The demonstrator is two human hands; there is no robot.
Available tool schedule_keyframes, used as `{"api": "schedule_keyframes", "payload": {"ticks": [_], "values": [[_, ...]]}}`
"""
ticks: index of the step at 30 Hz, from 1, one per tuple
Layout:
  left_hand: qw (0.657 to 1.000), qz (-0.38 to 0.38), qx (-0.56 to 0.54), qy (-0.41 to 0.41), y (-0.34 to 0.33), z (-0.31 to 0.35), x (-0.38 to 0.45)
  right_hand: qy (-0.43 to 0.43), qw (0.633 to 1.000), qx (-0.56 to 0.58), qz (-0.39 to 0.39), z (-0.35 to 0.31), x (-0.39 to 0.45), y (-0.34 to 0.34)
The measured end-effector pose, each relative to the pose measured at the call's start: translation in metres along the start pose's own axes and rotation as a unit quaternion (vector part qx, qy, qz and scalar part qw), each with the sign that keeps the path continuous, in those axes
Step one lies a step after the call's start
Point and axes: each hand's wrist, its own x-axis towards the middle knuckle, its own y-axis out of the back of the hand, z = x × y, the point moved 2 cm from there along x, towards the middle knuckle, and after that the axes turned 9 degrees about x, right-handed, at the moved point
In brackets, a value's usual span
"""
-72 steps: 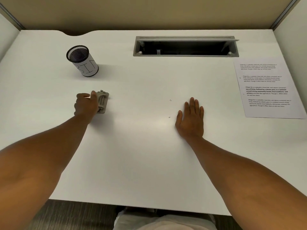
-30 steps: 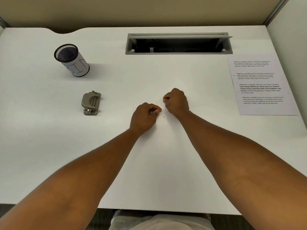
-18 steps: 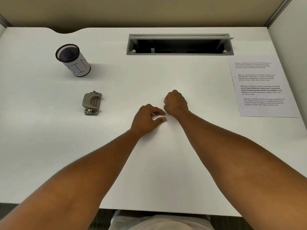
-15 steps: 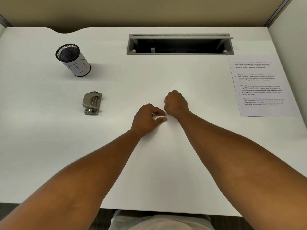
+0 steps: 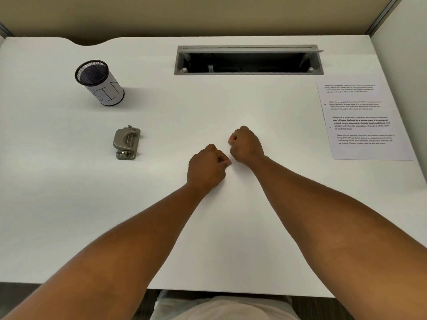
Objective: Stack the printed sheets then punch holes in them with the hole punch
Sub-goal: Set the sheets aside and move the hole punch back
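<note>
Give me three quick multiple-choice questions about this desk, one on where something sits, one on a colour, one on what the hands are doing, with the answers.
1. Where does the hole punch lie?
A. on the printed sheets
B. on the bare desk, nearer the person than the mesh cup
C. inside the cable tray

2. What colour is the hole punch?
A. grey
B. red
C. blue

3. How are the hands?
A. flat, palms on the desk
B. both gripping the punch
C. both curled, close together at mid-desk

Answers: 1 B, the punch sits alone below the cup, far from the printed sheets at the right edge. 2 A, its body is dull grey metal. 3 C, the left hand and right hand have bent fingers; whether they pinch anything is too small to tell.
</note>
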Motion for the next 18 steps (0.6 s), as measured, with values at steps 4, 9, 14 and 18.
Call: {"api": "schedule_keyframes", "payload": {"ticks": [4, 9, 14, 18], "values": [[0.999, -0.001, 0.054, -0.001, -0.004, 0.006, 0.0, -0.004, 1.0, 0.022, 0.003, 0.005, -0.002, -0.002], [0.998, -0.019, 0.051, 0.032, -0.005, 0.007, 0.001, 0.002, 1.0, 0.027, -0.011, 0.011, -0.004, 0.0], [0.993, -0.004, -0.024, 0.116, -0.001, -0.007, 0.009, -0.047, 0.991, 0.123, 0.019, 0.013, -0.006, 0.009], [0.986, -0.001, -0.066, 0.155, 0.002, -0.018, 0.014, -0.093, 0.974, 0.202, 0.031, 0.015, -0.008, 0.014]]}}
